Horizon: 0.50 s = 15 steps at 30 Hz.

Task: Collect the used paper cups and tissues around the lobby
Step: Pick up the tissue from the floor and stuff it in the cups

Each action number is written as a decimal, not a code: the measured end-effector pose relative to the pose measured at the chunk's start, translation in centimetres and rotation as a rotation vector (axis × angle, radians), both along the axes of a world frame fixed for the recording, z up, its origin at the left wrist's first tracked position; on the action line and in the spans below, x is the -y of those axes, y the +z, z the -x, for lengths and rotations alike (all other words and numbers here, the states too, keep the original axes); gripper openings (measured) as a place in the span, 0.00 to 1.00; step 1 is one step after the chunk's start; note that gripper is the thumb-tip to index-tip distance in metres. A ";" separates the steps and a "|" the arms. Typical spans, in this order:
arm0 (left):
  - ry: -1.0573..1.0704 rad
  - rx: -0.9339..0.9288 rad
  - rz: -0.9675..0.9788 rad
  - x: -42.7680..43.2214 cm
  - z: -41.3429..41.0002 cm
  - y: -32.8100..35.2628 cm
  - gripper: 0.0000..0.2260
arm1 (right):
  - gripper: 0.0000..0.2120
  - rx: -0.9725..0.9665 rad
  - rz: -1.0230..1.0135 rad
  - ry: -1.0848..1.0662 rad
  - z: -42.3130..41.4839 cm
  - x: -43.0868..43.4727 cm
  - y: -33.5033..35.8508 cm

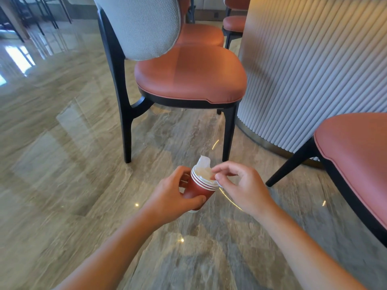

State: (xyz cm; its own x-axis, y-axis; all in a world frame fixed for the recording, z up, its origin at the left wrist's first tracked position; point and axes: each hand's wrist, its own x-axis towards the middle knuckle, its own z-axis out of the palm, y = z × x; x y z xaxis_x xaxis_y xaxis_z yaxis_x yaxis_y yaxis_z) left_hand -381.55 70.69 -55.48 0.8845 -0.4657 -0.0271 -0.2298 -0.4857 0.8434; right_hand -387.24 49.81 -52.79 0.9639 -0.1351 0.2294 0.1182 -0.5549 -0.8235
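A stack of red paper cups [200,188] with white rims is tilted in front of me above the floor. My left hand [178,193] grips it round the body, thumb underneath. White tissue [204,167] is stuffed in the top cup and sticks up out of the mouth. My right hand [240,183] is at the cup's rim, its thumb and forefinger curled against the tissue's edge; a bit of white shows under the fingers.
A chair [188,78] with an orange seat, grey back and black legs stands just ahead on the glossy marble floor [62,164]. A ribbed round column [314,70] rises to the right. Another orange chair seat [356,155] juts in at the right edge. More chairs stand behind.
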 end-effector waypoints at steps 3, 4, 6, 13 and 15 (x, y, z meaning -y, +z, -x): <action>0.004 -0.007 -0.001 -0.1 0.1 0.0 0.29 | 0.08 -0.077 0.008 0.036 0.0 -0.2 -0.2; 0.004 -0.007 -0.011 -0.1 0.1 0.0 0.29 | 0.10 -0.112 0.002 0.040 0.0 -0.2 -0.2; -0.003 -0.007 -0.026 0.0 0.2 0.0 0.29 | 0.13 -0.152 0.014 0.043 0.1 -0.2 -0.4; -0.011 -0.010 -0.023 0.5 0.5 0.0 0.24 | 0.08 -0.168 0.242 0.235 0.1 -1.2 -0.9; -0.018 -0.022 -0.020 0.6 0.4 -0.1 0.24 | 0.15 -0.117 0.195 0.185 0.1 -0.9 -0.7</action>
